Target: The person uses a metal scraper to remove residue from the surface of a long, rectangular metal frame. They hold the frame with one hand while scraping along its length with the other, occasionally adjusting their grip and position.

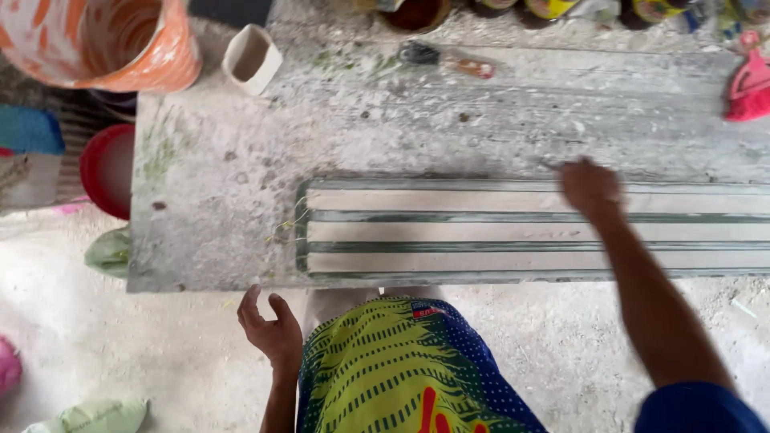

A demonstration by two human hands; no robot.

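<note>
Head view, looking straight down: nearest to us hangs a patterned wrap skirt [401, 369] in yellow, green and blue, and beside it our left hand [271, 329], empty, fingers loosely curled and apart, just off the near edge of the workbench [216, 160] and touching nothing. Our right hand [592, 186] reaches across a long grooved moulding strip [481, 231], pale bands set between dark green channels, which lies flat along the near side of the bench and runs out of view to the right. That hand is blurred; it looks closed over the strip's far edge, but we cannot tell whether it grips a tool. We judge the work to be at the stage of dressing or smoothing the strip's top edge, and the next pass would call for steady, even pressure along the groove line, with the free hand brought up to brace the piece. Beyond, on the dusty slab, lie a small white square cup [252, 58] and a dark-headed tool with a reddish handle [447, 58]. At the far left stands an orange-and-white bucket [104, 40]; a red bowl [108, 168] sits below the bench's left end, and a pink object [750, 88] lies at the far right.
</note>
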